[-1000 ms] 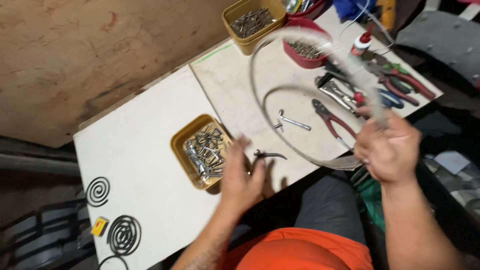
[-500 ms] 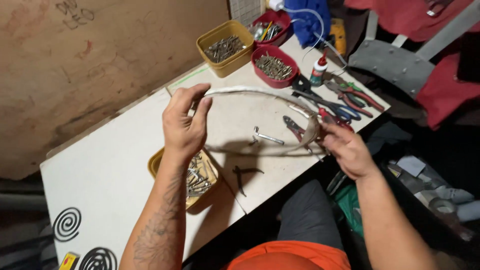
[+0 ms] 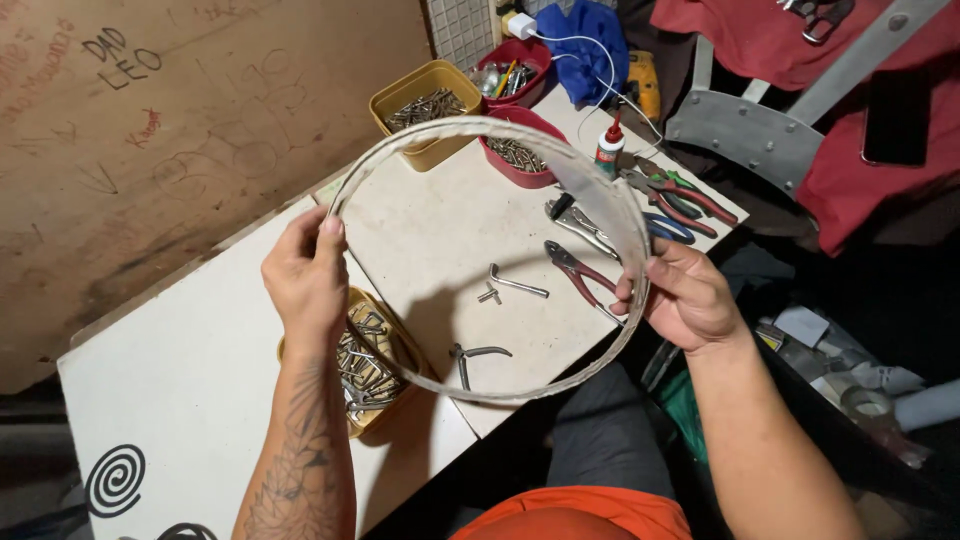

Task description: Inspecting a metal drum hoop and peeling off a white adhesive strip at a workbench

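Showing the head view: the left hand (image 3: 308,275) and the right hand (image 3: 685,297) each pinch opposite sides of a thin grey metal hoop (image 3: 600,195), raised above the bench (image 3: 190,370). A small white bottle with a red cap (image 3: 609,150) stands near the far edge, beside a red tub (image 3: 520,150). The hoop looks thin, flat and slightly bent.

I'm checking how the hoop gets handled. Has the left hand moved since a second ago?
Yes. The left hand has risen from the table edge beside the yellow tray and now grips the hoop at its left side, above that tray.
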